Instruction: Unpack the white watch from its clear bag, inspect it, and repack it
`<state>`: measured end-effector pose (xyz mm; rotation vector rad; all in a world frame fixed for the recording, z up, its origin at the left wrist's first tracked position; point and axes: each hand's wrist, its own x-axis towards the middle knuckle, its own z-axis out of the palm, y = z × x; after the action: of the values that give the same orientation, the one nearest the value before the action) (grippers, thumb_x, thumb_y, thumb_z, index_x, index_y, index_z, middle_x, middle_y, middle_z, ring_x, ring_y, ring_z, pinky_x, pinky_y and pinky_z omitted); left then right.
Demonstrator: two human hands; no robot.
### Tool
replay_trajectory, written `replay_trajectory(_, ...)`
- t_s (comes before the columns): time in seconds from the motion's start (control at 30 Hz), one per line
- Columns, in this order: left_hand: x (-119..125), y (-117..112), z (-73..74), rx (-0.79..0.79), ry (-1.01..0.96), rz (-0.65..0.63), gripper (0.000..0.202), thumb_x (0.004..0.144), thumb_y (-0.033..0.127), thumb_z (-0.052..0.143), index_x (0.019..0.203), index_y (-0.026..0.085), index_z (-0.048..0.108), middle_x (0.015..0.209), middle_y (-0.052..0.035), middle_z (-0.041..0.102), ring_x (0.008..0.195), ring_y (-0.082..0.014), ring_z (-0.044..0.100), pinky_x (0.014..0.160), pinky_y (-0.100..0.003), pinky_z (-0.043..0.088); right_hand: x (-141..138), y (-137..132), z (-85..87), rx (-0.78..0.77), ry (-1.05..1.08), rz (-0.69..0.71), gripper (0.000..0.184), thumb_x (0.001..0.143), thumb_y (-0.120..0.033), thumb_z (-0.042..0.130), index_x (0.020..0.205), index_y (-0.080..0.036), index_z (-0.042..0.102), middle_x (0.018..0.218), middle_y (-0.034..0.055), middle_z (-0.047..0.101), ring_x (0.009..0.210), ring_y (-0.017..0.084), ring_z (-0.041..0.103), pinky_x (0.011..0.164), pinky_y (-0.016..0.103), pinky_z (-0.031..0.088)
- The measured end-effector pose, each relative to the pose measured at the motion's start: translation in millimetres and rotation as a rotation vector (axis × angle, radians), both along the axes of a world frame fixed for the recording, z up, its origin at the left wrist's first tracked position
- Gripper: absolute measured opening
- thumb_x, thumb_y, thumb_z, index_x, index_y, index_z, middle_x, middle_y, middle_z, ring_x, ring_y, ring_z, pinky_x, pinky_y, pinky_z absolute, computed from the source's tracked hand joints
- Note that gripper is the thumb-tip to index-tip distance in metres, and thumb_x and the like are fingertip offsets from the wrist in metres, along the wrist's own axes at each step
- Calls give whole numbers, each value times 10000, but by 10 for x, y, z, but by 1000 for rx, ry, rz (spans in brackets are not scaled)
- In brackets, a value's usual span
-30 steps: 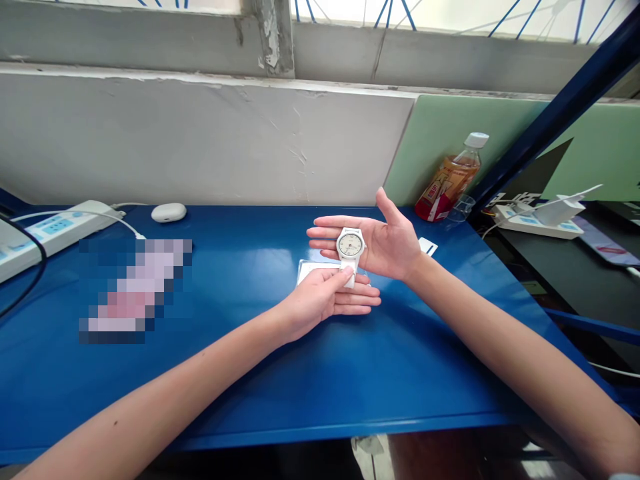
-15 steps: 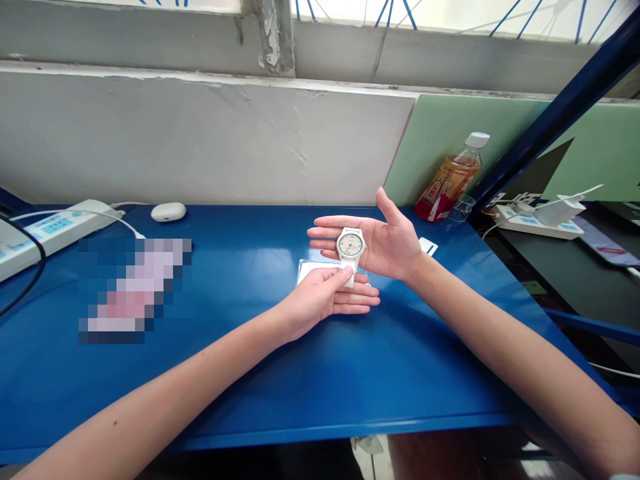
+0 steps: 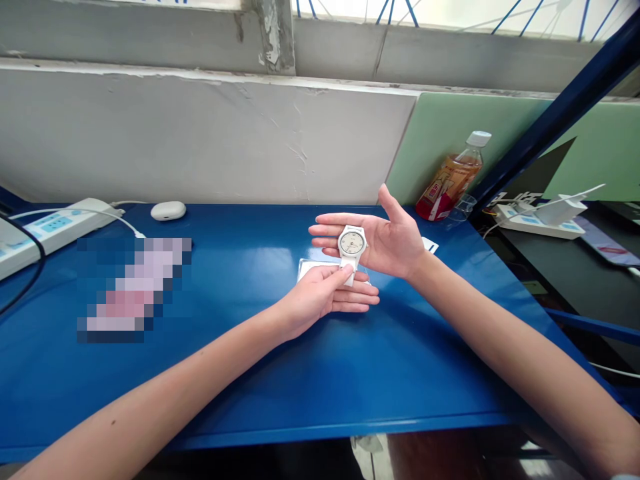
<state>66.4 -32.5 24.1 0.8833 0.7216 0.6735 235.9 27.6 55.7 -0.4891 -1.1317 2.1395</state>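
Note:
A white wristwatch with a pale round dial faces up in the middle of the view. My left hand pinches its lower strap between thumb and fingers, the other fingers stretched out beneath. Behind the watch, my right hand is held palm up, fingers extended to the left and thumb raised. The dial lies in front of the right fingers; whether it rests on them I cannot tell. Under the hands, a flat white item with a clear edge lies on the blue table, mostly covered by my left hand.
A drink bottle leans at the back right by the green panel. At left are a power strip with cables, a white earbud case and a pixelated, phone-shaped item. A blue post slants up at right.
Almost nothing differs. My right hand sits very slightly further right and higher; the left still pinches the watch strap.

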Motion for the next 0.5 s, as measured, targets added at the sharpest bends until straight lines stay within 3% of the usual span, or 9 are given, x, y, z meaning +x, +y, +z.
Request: replay_trajectory(0.5,15,2,10,8,33,-8,402,963,447,611,984,62,723,1027,-210,759,921,-283,758,881,-401,580,7,-3,6,7,21,17,884,938,-741,145,1240,-82,650,1331,184,659,1274,306,589,1129,468,388)
